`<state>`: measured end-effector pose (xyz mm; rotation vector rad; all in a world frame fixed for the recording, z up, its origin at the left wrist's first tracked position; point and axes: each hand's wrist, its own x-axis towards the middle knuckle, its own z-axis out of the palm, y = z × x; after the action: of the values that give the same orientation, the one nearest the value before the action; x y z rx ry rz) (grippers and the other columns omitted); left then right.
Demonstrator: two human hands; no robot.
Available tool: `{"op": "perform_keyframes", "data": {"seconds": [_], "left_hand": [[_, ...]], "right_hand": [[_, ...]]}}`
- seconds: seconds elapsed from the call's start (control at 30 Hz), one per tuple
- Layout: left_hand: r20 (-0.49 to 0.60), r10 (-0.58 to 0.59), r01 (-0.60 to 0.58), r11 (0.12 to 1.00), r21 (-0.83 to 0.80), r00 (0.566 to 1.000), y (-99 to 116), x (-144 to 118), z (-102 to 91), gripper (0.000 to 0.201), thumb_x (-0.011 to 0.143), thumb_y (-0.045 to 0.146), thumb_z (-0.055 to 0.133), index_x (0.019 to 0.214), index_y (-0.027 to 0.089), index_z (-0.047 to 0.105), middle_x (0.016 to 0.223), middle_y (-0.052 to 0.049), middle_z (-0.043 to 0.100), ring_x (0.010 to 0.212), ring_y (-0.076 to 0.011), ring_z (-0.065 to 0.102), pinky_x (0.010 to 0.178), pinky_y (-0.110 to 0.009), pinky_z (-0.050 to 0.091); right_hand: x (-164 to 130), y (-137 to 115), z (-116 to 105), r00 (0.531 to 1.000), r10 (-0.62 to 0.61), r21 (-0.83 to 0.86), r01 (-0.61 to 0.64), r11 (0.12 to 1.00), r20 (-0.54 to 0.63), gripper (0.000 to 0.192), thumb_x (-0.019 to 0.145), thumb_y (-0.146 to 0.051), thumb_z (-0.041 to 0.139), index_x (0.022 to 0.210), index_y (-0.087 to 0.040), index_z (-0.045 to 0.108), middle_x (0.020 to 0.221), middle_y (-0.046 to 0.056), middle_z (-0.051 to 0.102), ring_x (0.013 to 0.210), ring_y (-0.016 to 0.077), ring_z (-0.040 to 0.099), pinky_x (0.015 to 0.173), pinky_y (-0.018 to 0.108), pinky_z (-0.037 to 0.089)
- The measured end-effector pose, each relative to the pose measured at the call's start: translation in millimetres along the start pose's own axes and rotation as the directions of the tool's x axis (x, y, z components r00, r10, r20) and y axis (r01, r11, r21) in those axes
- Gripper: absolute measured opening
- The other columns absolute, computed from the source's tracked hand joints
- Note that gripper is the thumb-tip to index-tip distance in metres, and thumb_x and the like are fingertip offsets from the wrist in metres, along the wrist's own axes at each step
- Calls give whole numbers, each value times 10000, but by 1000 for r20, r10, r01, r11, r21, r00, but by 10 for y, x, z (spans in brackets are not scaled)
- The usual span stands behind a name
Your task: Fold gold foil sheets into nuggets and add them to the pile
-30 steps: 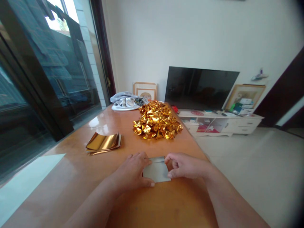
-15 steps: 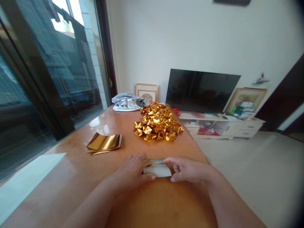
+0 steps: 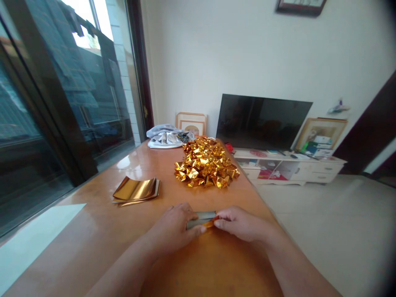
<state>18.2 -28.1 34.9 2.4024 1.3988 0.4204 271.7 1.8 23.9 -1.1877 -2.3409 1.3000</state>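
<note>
At the near middle of the table (image 3: 93, 231), your left hand (image 3: 173, 229) and right hand (image 3: 239, 222) pinch a narrow folded strip of foil (image 3: 202, 219) flat against the wood, fingers closed on its ends. Bare tabletop lies left and nearer you; the right table edge runs close beside your right wrist. Foil sheets (image 3: 136, 190) and a gold pile (image 3: 206, 163) sit well beyond

It was a home, a living room. A big black TV (image 3: 262, 121) stood on a low white cabinet (image 3: 297, 165) by the wall, with small things lying on it. Framed pictures (image 3: 192, 123) leaned against the wall (one more hung up high). A long wooden table (image 3: 102, 231) ran toward a glass door (image 3: 71, 99), and clothes hung outside it. The floor (image 3: 328, 231) was pale tile.
</note>
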Motion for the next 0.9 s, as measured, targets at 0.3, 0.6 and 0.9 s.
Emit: {"op": "perform_keyframes", "data": {"seconds": [0.3, 0.6, 0.9], "left_hand": [[-44, 1, 0, 1000, 9, 999, -19, 114, 96, 250, 943, 337, 464, 891, 207, 671, 920, -66, 653, 884, -214, 600, 771, -292, 438], [-72, -37, 36, 999, -9, 997, -66, 133, 169, 220, 928, 341, 501, 1059, 227, 637, 1054, -70, 661, 995, -239, 607, 855, -333, 450], [-54, -63, 61, 998, -35, 997, -65, 131, 135, 113, 915, 268, 487, 984, 227, 566, 1008, -57, 658, 954, -235, 611, 816, -333, 446]], "right_hand": [[23, 36, 69, 921, 98, -168, -171, 971, -377, 189, 882, -361, 603, 955, -187, 594, 734, -8, 598, 637, 126, 511, 533, 220, 289], [-161, -409, 195, 973, -46, -411, -52, 910, -225, 224, 905, -365, 558, 1069, -289, 691, 1014, 37, 742, 921, 230, 662, 757, 288, 406], [-204, -390, 287, 967, 93, -511, -206, 835, -238, 373, 862, -443, 598, 1206, -317, 664, 1022, 79, 755, 928, 308, 690, 764, 359, 447]]}}
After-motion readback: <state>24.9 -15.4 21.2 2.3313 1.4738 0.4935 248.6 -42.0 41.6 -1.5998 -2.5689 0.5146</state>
